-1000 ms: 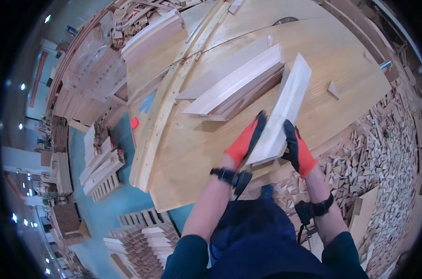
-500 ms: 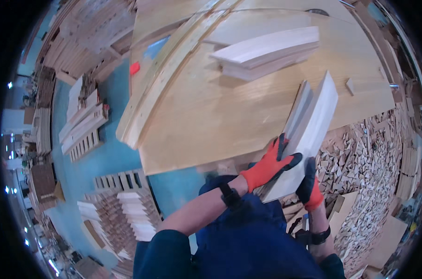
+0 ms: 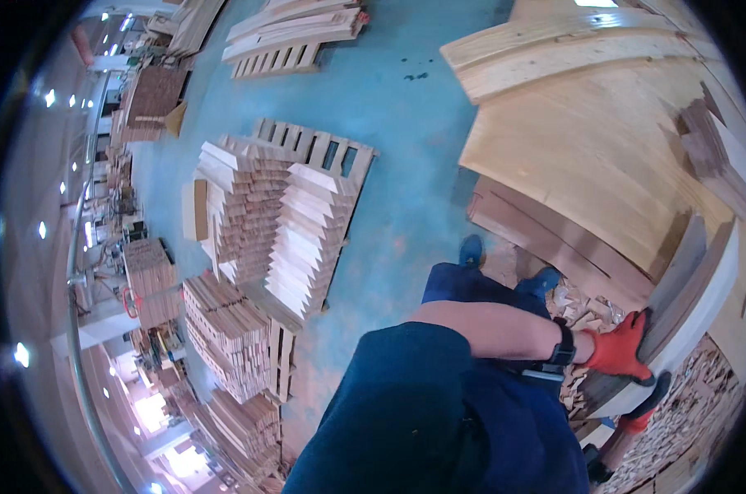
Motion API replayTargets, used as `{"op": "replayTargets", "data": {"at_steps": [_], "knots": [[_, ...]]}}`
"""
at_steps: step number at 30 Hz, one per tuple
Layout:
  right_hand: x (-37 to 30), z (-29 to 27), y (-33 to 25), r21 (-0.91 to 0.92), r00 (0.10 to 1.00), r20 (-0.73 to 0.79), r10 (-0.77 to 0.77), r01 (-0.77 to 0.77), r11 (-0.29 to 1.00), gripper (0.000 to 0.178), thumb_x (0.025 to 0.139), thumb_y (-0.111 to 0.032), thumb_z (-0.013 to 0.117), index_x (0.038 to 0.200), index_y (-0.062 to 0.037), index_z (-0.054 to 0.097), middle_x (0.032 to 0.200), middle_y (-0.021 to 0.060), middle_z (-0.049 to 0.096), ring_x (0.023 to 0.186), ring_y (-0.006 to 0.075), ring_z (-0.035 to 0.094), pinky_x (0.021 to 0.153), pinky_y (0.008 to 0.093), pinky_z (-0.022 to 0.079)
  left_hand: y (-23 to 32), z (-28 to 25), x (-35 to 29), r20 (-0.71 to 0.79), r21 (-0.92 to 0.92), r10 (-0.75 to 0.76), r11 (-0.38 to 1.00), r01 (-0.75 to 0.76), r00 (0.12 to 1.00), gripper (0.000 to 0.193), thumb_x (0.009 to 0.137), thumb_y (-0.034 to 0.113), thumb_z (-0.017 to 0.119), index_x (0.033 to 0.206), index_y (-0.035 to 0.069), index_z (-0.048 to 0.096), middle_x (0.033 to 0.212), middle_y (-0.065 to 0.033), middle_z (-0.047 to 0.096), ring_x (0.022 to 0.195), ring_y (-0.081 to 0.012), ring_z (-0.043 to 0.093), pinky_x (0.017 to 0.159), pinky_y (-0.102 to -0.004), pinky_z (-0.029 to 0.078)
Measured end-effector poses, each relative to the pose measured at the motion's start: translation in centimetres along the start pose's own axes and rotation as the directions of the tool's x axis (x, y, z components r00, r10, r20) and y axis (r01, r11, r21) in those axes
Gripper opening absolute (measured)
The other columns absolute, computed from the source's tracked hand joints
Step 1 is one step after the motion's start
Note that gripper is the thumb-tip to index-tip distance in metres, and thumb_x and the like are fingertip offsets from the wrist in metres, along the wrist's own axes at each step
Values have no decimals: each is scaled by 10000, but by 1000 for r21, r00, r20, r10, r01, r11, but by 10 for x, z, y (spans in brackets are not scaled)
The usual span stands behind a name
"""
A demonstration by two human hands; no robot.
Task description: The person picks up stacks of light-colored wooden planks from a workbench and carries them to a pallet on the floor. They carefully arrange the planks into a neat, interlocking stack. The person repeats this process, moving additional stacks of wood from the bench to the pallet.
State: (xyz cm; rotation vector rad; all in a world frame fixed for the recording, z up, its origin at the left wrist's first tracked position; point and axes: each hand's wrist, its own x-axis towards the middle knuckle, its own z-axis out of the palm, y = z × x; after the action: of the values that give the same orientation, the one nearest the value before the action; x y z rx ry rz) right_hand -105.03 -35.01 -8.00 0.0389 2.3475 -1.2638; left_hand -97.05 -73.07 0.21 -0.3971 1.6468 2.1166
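Note:
My left hand, in a red glove, presses on the near end of a bundle of long wooden boards at the lower right. My right hand, also red-gloved, grips the same boards from beneath, mostly hidden under them. The boards run up and to the right, off the edge of a large plywood worktable. A dark watch sits on my left wrist.
A pallet on the blue floor carries stacked short wooden pieces. More stacks of wood stand at the lower left. Loose offcuts lie heaped by the table's right side. Long planks lie on the floor at the top.
The view has swung left and down toward the floor and pallets. Both hands keep hold of the boards, which have shifted to the lower right, off the table's edge.

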Motion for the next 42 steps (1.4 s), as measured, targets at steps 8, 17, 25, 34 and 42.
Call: {"op": "replayTargets", "data": {"at_steps": [8,17,25,34,42], "knots": [[2,150,-234,99,904,397,-157,128,987,947,754,-60,744,1555,-14,240,1513,139,394,1358,234,415,1092,369,390,-43,-40,-30,-194,-454,332,804,-384,923,1097,754,243,826,1537,-38,111,1565,-200,279,1449,-269,283,1192,-379,248],[82,193,-331,-275,560,664,-496,799,534,1044,605,-466,867,1439,-38,406,1381,214,430,1289,409,413,1087,480,341,-52,-86,8,-265,-683,363,583,-440,893,522,894,9,596,1395,-51,463,1274,-157,624,1136,-240,631,987,-354,506],[163,171,-328,-432,451,756,-474,888,155,1187,558,-561,855,1470,-1,341,1492,267,323,1388,481,287,1153,543,249,-8,-97,52,-214,-584,257,740,-334,942,470,870,89,697,1294,-72,572,1212,-107,661,1061,-155,630,926,-288,503],[154,184,-337,-473,463,776,-429,877,91,1179,544,-601,828,1491,-82,355,1518,215,323,1404,490,263,1148,588,223,-25,-94,59,-346,-171,71,976,-137,936,304,917,185,670,1117,-43,654,928,-116,704,878,-203,677,819,-284,540],[128,194,-330,-537,459,753,-471,843,-39,1093,647,-670,730,1531,-158,341,1554,167,317,1419,466,267,1162,619,176,-17,-90,-41,-393,433,277,897,-88,877,579,821,265,741,1324,30,577,1150,-204,674,1091,-365,639,979,-446,486]]}}
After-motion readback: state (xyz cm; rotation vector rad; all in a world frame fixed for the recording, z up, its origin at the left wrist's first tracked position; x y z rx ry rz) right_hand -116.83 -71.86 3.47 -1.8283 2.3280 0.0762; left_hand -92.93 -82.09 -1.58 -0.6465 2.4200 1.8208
